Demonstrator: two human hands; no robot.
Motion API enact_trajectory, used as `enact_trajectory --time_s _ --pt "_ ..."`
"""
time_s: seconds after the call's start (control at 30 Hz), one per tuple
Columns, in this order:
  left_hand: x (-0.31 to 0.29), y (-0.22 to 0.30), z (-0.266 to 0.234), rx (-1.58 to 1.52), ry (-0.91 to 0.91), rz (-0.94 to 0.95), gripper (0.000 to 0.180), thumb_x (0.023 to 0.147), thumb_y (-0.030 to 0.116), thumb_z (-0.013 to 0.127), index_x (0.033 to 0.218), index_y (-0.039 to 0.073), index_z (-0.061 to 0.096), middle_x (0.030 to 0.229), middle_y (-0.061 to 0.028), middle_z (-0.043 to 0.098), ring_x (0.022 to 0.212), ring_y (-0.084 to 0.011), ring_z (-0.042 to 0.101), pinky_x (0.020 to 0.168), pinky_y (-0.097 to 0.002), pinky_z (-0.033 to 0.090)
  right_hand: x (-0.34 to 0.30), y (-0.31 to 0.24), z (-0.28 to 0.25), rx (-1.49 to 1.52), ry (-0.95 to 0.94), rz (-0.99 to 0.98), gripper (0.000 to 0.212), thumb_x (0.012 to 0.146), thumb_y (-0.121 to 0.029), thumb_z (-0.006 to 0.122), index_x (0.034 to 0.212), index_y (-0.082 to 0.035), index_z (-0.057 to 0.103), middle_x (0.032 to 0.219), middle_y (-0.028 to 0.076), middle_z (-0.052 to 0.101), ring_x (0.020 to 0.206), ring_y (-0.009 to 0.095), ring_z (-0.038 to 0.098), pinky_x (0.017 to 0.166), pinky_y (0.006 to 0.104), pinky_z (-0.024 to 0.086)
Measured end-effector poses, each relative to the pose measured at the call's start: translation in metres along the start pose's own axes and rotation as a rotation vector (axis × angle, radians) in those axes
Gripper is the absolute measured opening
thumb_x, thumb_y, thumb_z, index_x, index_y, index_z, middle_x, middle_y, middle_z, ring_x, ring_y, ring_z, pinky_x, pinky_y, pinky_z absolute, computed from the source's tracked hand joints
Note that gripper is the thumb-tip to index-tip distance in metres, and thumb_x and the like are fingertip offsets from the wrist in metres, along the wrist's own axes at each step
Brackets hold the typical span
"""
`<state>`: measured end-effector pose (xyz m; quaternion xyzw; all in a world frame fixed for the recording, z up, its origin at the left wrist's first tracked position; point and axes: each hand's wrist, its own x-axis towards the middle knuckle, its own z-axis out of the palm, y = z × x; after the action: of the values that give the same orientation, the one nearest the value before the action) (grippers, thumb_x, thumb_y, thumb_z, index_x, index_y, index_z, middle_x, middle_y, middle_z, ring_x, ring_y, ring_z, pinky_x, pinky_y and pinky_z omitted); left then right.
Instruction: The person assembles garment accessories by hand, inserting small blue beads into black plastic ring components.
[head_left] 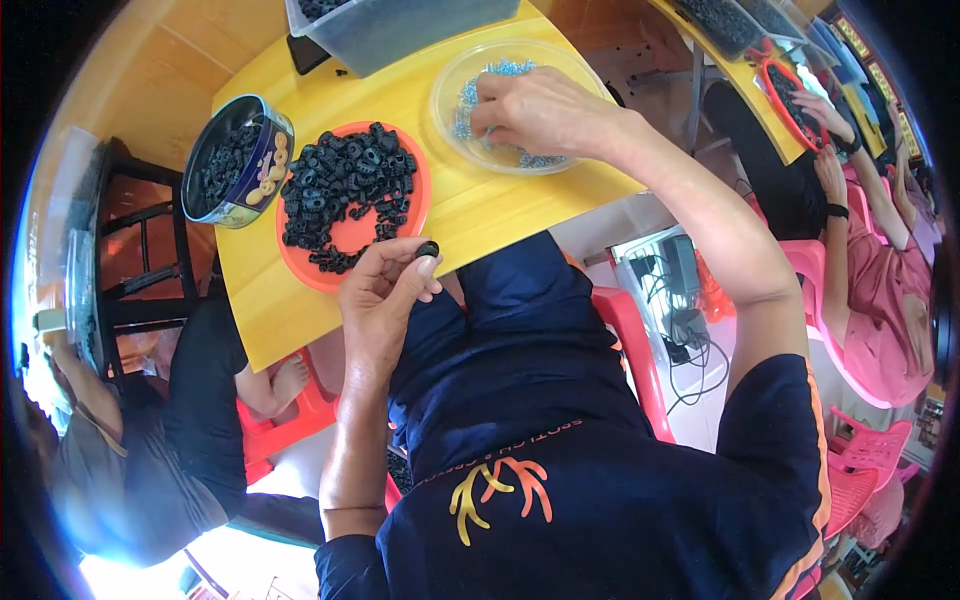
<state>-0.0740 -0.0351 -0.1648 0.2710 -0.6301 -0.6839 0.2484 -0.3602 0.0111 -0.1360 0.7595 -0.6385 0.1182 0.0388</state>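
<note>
Between the thumb and fingers of my left hand (385,285) is a small black plastic part (428,248), held just past the table's near edge. To its upper left, a round orange plate (352,232) carries a heap of small black plastic parts (345,180). My right hand (545,110) reaches into a clear round plastic tub (445,95) that holds many tiny blue-and-silver pieces (512,68). Its fingers are bent together down among them; whatever they pinch is hidden.
A round tin (265,170) of black parts stands left of the plate on the yellow table (290,320). Behind is a grey translucent bin (400,35). One person (150,450) sits at the left; others work at a table on the right, near pink chairs (870,450).
</note>
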Motion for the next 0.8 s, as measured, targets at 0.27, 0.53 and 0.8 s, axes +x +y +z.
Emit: enact_trajectory --time_s 0.27,0.53,0.8 --pt "0.001 0.001 0.001 -0.014 -0.018 0.004 0.022 0.090 0.006 0.064 0.111 -0.002 0.061 0.093 -0.0071 0.067 0.073 -0.0100 0.060 0.064 -0.0223 0.046 0.008 -0.010 0.013 -0.068 -0.025 -0.021 0.009 0.080 -0.015 0.065 0.087 -0.008 0.066 0.090 0.011 0.058 0.078 0.032 0.063 0.066 0.0434 0.048" --pt "0.004 0.000 0.000 -0.041 -0.013 0.009 0.022 0.090 0.006 0.064 0.110 -0.002 0.061 0.092 -0.0074 0.067 0.072 -0.0103 0.061 0.062 -0.0225 0.047 0.009 0.011 0.014 0.605 0.201 0.171 0.016 0.091 -0.018 0.064 0.100 -0.004 0.067 0.077 0.006 0.065 0.066 0.014 0.056 0.063 0.0298 0.047" --pt "0.010 0.002 0.005 -0.093 -0.017 -0.015 0.022 0.089 0.006 0.065 0.109 -0.002 0.061 0.089 -0.0079 0.068 0.071 -0.0115 0.062 0.062 -0.0228 0.049 0.000 0.014 0.003 1.066 0.100 0.476 0.025 0.093 -0.014 0.062 0.115 -0.004 0.065 0.090 0.001 0.067 0.072 0.006 0.057 0.065 0.0213 0.049"
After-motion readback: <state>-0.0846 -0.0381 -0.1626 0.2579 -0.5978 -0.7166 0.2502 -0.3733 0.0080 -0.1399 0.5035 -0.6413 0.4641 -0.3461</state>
